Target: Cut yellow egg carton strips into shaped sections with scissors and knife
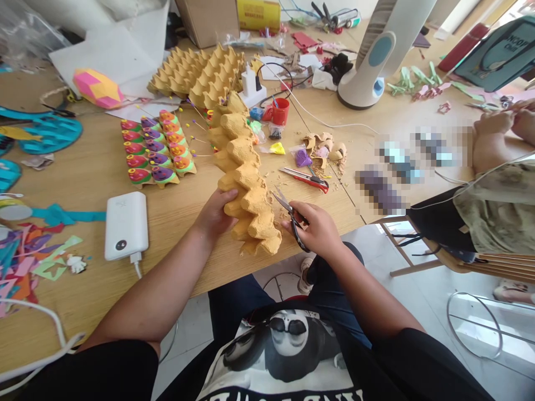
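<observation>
From my end, the yellow egg-carton strip [244,178] runs away from me across the counter [83,178], and its near end hangs over the front edge above my lap. My left hand [217,214] comes in low over that edge with the forearm flat, its fingers closed on the strip's left side. My right hand [320,228] sits just off the counter's corner, wrist bent inward, fingers wrapped through the handles of the scissors [288,214] — the blades point up-left at the strip's right flank. There is open counter to the left, between the strip and the white power bank [126,225]. To the right it is tighter: a red utility knife [307,179] lies near amid crumbs, and another person's arm [493,145] rests well beyond.
</observation>
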`<state>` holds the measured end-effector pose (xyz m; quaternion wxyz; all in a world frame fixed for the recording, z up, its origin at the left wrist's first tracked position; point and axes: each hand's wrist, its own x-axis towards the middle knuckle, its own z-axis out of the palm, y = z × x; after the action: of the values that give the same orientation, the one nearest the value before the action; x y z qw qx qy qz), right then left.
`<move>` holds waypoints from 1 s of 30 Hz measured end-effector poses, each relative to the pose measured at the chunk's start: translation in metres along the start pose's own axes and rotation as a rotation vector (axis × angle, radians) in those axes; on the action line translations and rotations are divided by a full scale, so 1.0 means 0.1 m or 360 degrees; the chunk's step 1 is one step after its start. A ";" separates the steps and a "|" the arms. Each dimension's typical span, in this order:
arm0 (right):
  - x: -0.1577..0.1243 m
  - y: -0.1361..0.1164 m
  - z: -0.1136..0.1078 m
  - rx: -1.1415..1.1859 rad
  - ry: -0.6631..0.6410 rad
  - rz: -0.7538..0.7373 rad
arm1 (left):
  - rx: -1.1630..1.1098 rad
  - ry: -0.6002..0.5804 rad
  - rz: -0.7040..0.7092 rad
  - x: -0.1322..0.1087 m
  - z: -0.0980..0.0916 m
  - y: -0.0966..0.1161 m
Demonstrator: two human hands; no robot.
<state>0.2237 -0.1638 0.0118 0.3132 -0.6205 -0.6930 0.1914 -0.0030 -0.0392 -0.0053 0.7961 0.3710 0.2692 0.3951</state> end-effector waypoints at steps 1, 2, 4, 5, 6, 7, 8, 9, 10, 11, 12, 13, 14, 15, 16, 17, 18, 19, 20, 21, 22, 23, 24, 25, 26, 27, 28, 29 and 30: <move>-0.01 0.01 0.00 0.0000 0.0006 -0.0033 | -0.0003 0.0003 -0.0008 0.00 0.00 0.00; -0.02 0.01 0.01 -0.0003 0.0021 -0.0060 | -0.0008 0.0014 -0.0012 0.00 -0.01 0.00; -0.04 0.02 0.03 -0.0030 0.0064 -0.0105 | -0.0026 0.0045 -0.0025 0.01 -0.02 0.00; -0.04 0.02 0.05 -0.0058 0.0085 -0.0124 | -0.0041 0.0058 -0.0043 0.01 -0.02 0.00; -0.05 0.03 0.06 -0.0099 0.0103 -0.0146 | -0.0058 0.0068 -0.0064 0.01 -0.02 0.00; -0.05 0.03 0.07 -0.0150 0.0119 -0.0168 | -0.0076 0.0074 -0.0084 0.01 -0.02 0.00; -0.05 0.03 0.08 -0.0207 0.0131 -0.0190 | -0.0090 0.0077 -0.0101 0.00 -0.02 0.01; -0.05 0.03 0.08 -0.0262 0.0136 -0.0209 | -0.0099 0.0080 -0.0111 0.00 -0.02 0.01; -0.05 0.03 0.08 -0.0307 0.0138 -0.0224 | -0.0102 0.0082 -0.0112 0.00 -0.01 0.01; -0.04 0.03 0.08 -0.0341 0.0141 -0.0238 | -0.0102 0.0081 -0.0106 0.00 -0.01 0.02; -0.04 0.03 0.09 -0.0365 0.0143 -0.0247 | -0.0097 0.0073 -0.0098 -0.01 0.00 0.02; -0.04 0.04 0.09 -0.0385 0.0145 -0.0253 | -0.0090 0.0059 -0.0089 -0.01 0.00 0.02; -0.04 0.04 0.09 -0.0405 0.0150 -0.0259 | -0.0082 0.0039 -0.0079 -0.01 0.00 0.02; -0.04 0.04 0.10 -0.0429 0.0161 -0.0267 | -0.0077 0.0018 -0.0072 -0.01 0.01 0.02; -0.04 0.04 0.11 -0.0456 0.0181 -0.0280 | -0.0078 0.0003 -0.0069 -0.01 0.01 0.02; -0.04 0.04 0.12 -0.0487 0.0210 -0.0299 | -0.0086 -0.0002 -0.0071 -0.01 0.02 0.03; -0.04 0.04 0.13 -0.0522 0.0245 -0.0320 | -0.0099 0.0001 -0.0080 -0.01 0.02 0.03; -0.04 0.03 0.15 -0.0561 0.0280 -0.0342 | -0.0114 0.0012 -0.0087 -0.01 0.02 0.03; -0.04 0.03 0.16 -0.0601 0.0303 -0.0356 | -0.0128 0.0024 -0.0090 -0.01 0.03 0.03; -0.04 0.02 0.16 -0.0640 0.0311 -0.0363 | -0.0136 0.0035 -0.0086 -0.01 0.03 0.04; -0.04 0.02 0.17 -0.0675 0.0308 -0.0363 | -0.0137 0.0045 -0.0077 -0.01 0.03 0.04; -0.04 0.01 0.17 -0.0704 0.0296 -0.0358 | -0.0132 0.0054 -0.0070 -0.01 0.04 0.04; -0.04 0.01 0.17 -0.0725 0.0279 -0.0354 | -0.0124 0.0062 -0.0069 -0.01 0.03 0.04; -0.04 0.01 0.17 -0.0742 0.0263 -0.0350 | -0.0118 0.0067 -0.0075 0.00 0.03 0.04; -0.04 0.02 0.17 -0.0757 0.0251 -0.0343 | -0.0116 0.0067 -0.0082 0.00 0.02 0.04; -0.03 0.02 0.17 -0.0771 0.0240 -0.0337 | -0.0120 0.0060 -0.0085 0.00 0.01 0.03; -0.03 0.02 0.17 -0.0783 0.0233 -0.0330 | -0.0130 0.0047 -0.0082 0.00 0.00 0.03; -0.03 0.03 0.17 -0.0793 0.0231 -0.0324 | -0.0143 0.0033 -0.0070 0.01 -0.01 0.02; -0.02 0.03 0.17 -0.0799 0.0235 -0.0323 | -0.0156 0.0024 -0.0050 0.01 -0.02 0.01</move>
<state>0.2148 -0.1636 -0.0035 0.2169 -0.6183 -0.7526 -0.0644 -0.0043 -0.0368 -0.0063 0.8175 0.3243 0.2613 0.3979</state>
